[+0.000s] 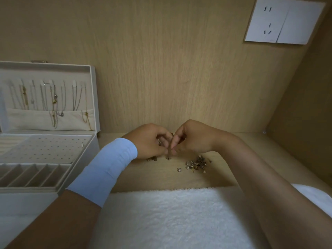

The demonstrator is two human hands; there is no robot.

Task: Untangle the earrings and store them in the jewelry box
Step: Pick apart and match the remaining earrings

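At the middle of the pale wooden bench (152,177), left hand (149,141) and right hand (192,139) together pinch one small dark metal earring (169,157), hanging upright; the tangled earring pile (197,163) lies just right, the open cream jewelry box (93,97) left, nearer the left hand

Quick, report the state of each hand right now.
Left hand: closed, pinching an earring held between both hands.
Right hand: closed, pinching the same earring.
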